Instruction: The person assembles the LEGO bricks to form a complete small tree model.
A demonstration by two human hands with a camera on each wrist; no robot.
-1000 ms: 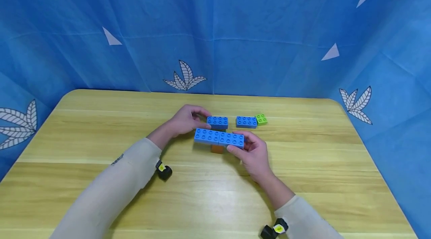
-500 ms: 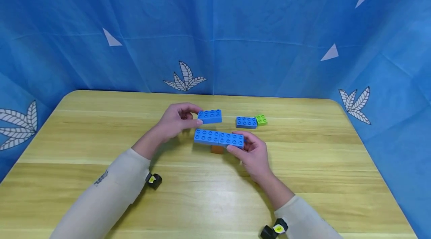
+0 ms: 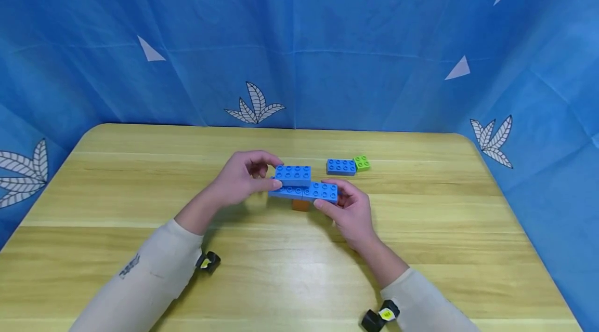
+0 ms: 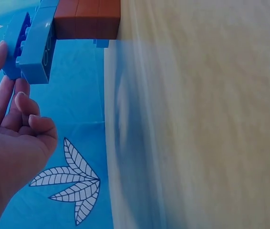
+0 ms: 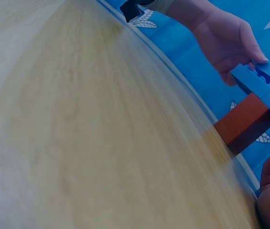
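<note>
Between thumb and fingers the left hand (image 3: 241,178) pinches a blue brick (image 3: 293,175) by its left end, over the left part of a row of two blue bricks (image 3: 320,191). In the left wrist view that brick (image 4: 14,45) lies close against the studs of the row (image 4: 38,47), slightly tilted. The right hand (image 3: 351,213) grips the row's right end. Beneath the row's middle stands a stack of reddish-brown bricks (image 5: 244,123), also seen at the front in the head view. Whether the upper brick's studs are engaged I cannot tell.
Behind and to the right, a blue brick (image 3: 341,167) lies on the wooden table (image 3: 444,207) with a small green brick (image 3: 362,163) at its right end. A blue patterned curtain (image 3: 355,88) hangs behind the table.
The left hand has lifted the blue brick from behind the row, moved it left, then forward over the row's left part. The right hand keeps its grip in nearly the same place.
</note>
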